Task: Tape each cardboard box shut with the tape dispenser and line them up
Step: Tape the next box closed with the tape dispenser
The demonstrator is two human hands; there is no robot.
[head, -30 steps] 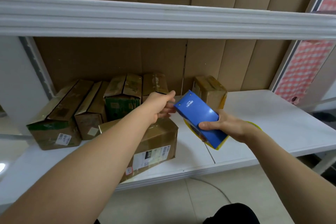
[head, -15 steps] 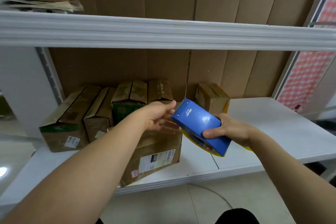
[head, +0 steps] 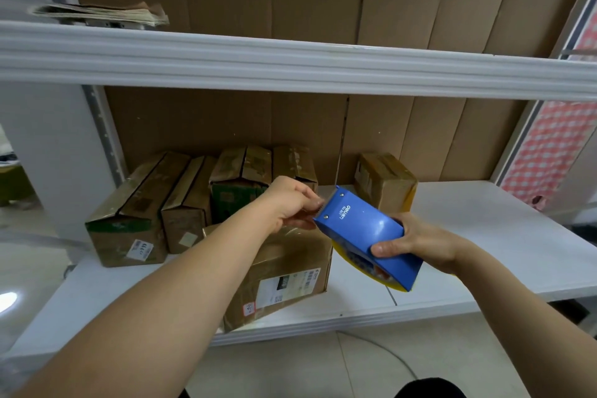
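Note:
My right hand (head: pixel 416 241) grips the blue tape dispenser (head: pixel 361 233), held tilted above the white shelf (head: pixel 484 236). My left hand (head: pixel 290 203) pinches at the dispenser's toothed front end, fingers closed on the tape end there; the clear tape itself is hard to make out. Directly below both hands a cardboard box (head: pixel 284 275) with white labels lies near the shelf's front edge. A row of several cardboard boxes (head: pixel 181 200) stands against the back wall at left. One smaller box (head: pixel 384 181) sits alone behind the dispenser.
An upper shelf edge (head: pixel 290 64) runs across overhead, with a stack of flattened paper (head: pixel 100 14) on it. Cardboard sheets line the back wall. A red checked cloth (head: pixel 555 145) hangs at right. A thin cable (head: pixel 387 355) lies on the floor below.
The view has tilted upward, so shelf and boxes sit lower in frame. Both hands stay together at the dispenser, left fingers still at its front end.

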